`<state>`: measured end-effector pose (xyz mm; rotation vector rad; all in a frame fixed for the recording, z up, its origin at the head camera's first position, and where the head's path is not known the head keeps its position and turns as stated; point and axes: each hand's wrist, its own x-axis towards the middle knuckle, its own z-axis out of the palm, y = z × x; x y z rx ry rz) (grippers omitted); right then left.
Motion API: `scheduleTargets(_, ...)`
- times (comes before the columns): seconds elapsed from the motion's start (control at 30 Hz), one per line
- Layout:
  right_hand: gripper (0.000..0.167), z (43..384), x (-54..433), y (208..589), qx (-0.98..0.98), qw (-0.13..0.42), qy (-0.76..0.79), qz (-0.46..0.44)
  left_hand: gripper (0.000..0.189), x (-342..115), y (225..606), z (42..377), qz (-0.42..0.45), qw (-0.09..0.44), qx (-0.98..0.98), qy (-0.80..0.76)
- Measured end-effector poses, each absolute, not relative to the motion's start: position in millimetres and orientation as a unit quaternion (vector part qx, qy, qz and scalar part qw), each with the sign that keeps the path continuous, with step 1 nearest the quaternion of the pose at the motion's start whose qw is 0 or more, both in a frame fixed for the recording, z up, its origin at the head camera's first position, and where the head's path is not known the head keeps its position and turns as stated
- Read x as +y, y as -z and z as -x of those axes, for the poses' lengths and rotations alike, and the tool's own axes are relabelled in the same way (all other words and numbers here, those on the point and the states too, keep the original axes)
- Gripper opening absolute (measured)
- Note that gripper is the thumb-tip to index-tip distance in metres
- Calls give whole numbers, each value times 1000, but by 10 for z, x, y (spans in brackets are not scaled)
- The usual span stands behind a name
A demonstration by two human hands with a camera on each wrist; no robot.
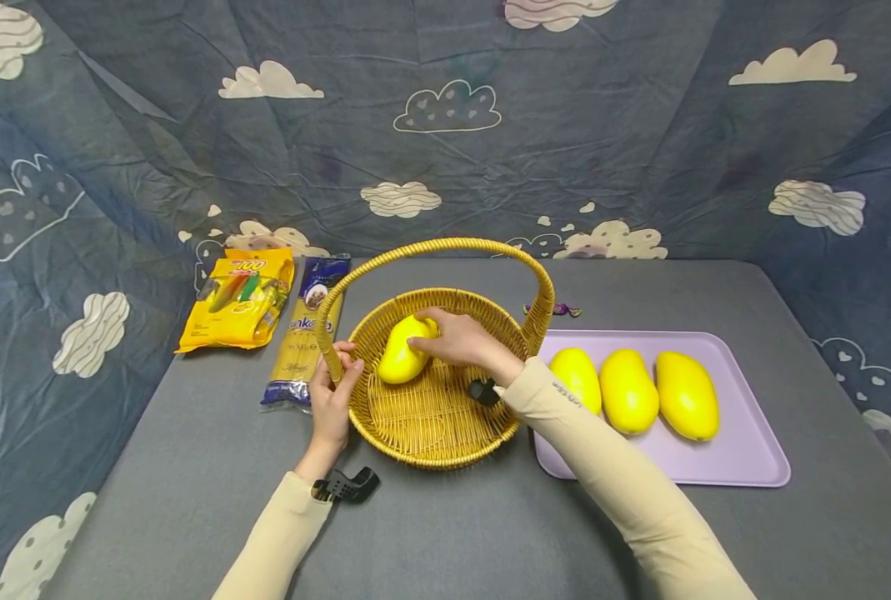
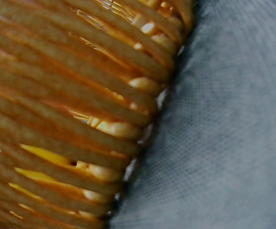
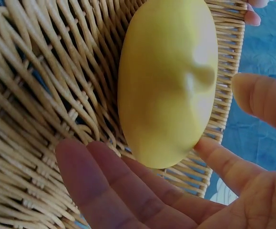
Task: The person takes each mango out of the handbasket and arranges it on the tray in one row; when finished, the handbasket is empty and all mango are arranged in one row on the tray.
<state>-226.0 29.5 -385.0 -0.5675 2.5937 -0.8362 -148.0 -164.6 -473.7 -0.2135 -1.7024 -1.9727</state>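
Observation:
A yellow mango (image 1: 402, 353) lies inside the round wicker basket (image 1: 430, 457), against its left wall. My right hand (image 1: 456, 337) reaches over the basket's right side to the mango. In the right wrist view its fingers (image 3: 142, 200) are spread and fairly straight around one end of the mango (image 3: 168, 86), and the thumb stands off from the fruit. At the foot of the tall handle, my left hand (image 1: 332, 408) grips the basket's left rim. The left wrist view shows only the basket's woven side (image 2: 80, 105) close up, with bits of yellow through the gaps.
Several more items lie around: three mangoes (image 1: 629, 392) on a lilac tray (image 1: 745, 462) to the right, a small purple-wrapped candy (image 1: 565, 310) behind it, a blue-and-gold pasta packet (image 1: 295, 350) and a yellow candy bag (image 1: 238, 300) at left. A cloud-patterned cloth (image 1: 445, 167) hangs behind.

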Motion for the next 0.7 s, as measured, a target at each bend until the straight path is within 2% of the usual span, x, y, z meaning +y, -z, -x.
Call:
scheduleTargets(0.43,55,2197,196,3901,921,151,293,207,20,-1630,4711,1468,77,257,-627,731)
scheduleTargets(0.7,56,2223,148,3929,913,160,316,202,20,-1640,4707,1469,77,253,-629,731)
